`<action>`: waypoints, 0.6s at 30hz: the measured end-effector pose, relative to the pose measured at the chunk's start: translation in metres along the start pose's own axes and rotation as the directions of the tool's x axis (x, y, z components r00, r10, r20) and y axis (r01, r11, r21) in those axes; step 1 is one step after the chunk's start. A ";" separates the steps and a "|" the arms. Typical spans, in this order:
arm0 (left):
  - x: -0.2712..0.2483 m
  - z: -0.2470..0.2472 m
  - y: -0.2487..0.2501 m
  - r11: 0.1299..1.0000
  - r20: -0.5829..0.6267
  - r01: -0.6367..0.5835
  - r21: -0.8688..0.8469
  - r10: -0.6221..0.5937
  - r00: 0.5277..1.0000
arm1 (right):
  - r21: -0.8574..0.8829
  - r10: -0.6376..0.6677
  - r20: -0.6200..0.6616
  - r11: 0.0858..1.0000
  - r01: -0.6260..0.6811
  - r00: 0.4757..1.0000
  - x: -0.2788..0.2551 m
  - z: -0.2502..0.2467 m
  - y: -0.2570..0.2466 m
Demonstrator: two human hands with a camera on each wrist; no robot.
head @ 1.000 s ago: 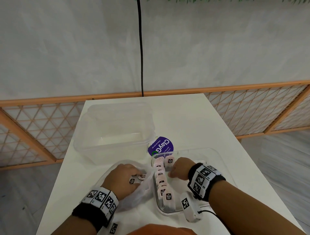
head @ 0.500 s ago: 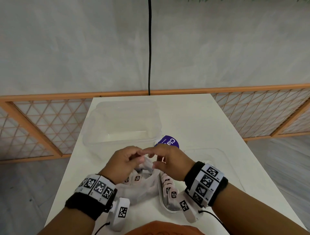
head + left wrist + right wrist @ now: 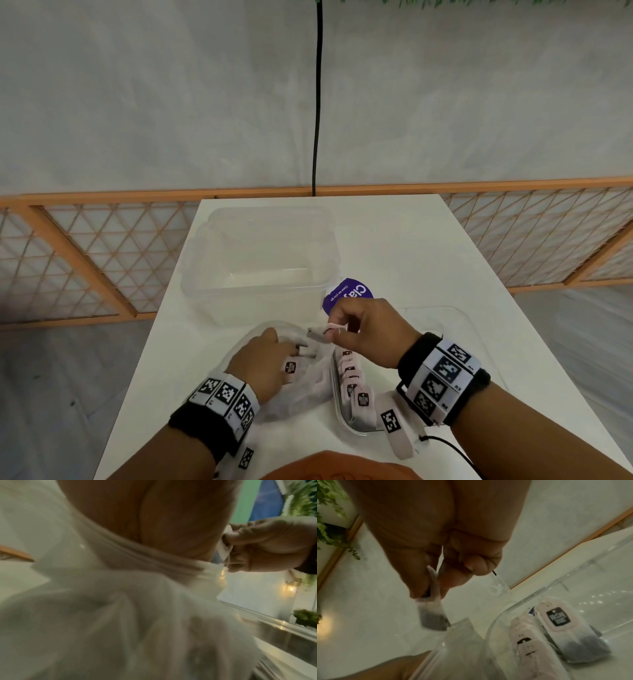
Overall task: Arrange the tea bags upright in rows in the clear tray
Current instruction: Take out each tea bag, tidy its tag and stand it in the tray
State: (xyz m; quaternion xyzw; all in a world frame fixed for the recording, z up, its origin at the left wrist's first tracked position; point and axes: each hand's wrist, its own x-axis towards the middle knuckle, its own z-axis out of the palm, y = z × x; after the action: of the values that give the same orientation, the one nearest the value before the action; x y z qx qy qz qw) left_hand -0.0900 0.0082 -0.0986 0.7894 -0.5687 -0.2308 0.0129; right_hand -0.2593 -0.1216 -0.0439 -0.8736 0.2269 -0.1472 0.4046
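purple round label point(image 3: 348, 294) reads "cla…" plus "clean as you go" (rest hidden); tea bag tags point(image 3: 558, 616) too blurry to read.

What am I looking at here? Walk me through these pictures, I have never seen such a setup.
No machine here: a person works with bare hands, wearing patterned wristbands. One picture comes from a camera on the head, looking down at a white table; the other two come from cameras on each wrist, looking along the fingers.

On the table lie a thin plastic bag of tea bags, a clear tray with a row of tea bags standing along its left side, a large empty clear tub behind, and a purple packet.

The right hand pinches one tea bag by its top, lifted above the bag. The left hand rests on the plastic bag; what its fingers do is hidden.
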 end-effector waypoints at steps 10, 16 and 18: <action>-0.008 -0.018 -0.006 0.890 -0.269 -0.140 -0.433 0.021 0.963 | 0.092 0.093 0.003 0.991 -0.093 0.996 -0.004 -0.006 0.004; -0.015 -0.052 0.006 0.751 -0.336 -0.178 -0.636 -0.061 0.940 | 0.230 0.080 0.086 0.968 -0.098 0.993 -0.002 -0.015 -0.013; -0.017 -0.060 0.011 0.751 -0.366 -0.205 -0.627 -0.051 0.929 | 0.247 0.105 0.128 0.960 -0.134 0.986 0.000 -0.014 -0.016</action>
State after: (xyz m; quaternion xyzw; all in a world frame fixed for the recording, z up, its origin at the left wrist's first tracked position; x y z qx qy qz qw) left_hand -0.0809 0.0054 -0.0362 0.7383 -0.4719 -0.2657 0.4021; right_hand -0.2613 -0.1217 -0.0225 -0.8059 0.2352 -0.1004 0.5340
